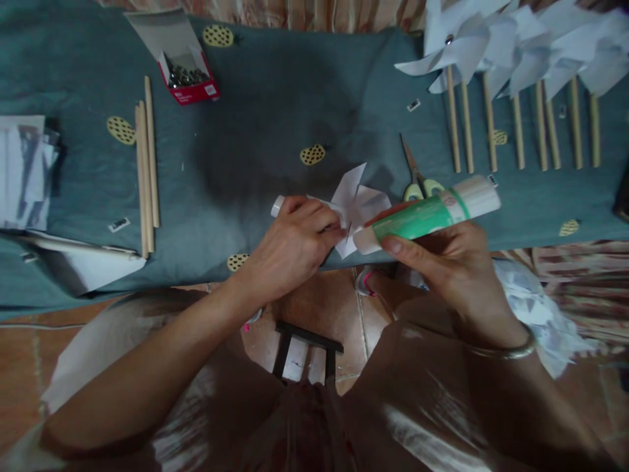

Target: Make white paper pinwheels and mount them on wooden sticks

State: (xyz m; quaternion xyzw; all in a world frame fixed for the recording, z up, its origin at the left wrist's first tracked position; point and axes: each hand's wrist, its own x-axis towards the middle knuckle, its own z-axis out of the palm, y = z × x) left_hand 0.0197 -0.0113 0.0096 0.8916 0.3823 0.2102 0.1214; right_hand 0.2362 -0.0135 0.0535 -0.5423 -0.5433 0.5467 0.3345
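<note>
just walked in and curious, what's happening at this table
The person's left hand holds a folded white paper on the teal cloth, while the right hand holds an uncapped green glue stick with its tip at the paper. Scissors lie just behind. Paper pinwheels on sticks line the far right; bare wooden sticks and a red box of small metal pieces sit on the left.
</note>
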